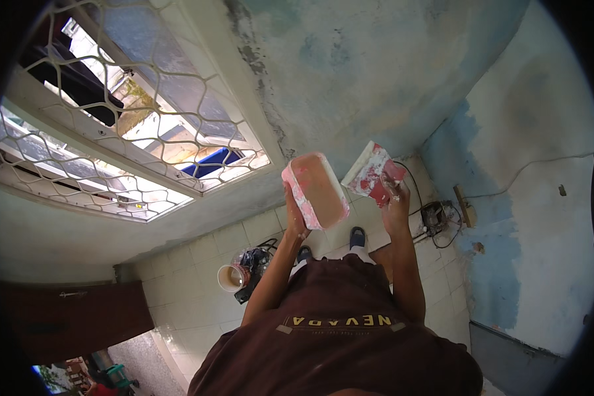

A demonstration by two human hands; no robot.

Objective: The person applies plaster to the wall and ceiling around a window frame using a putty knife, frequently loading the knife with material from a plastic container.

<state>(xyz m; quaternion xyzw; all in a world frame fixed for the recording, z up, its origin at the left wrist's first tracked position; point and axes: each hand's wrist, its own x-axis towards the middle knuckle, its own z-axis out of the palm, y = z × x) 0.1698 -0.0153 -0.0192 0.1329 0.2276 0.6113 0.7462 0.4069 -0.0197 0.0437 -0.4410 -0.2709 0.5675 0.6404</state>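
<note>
My left hand [296,221] grips the pink putty tray [317,190] at centre, my right hand [395,198] clasps the smeared trowel [369,173] just right; tilting could spill putty onto the tiled floor [191,303].

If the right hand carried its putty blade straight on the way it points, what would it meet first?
Most likely the patchy blue wall. The right hand holds the wide blade edge toward it, with nothing visible between them. The distance can't be judged.
</note>
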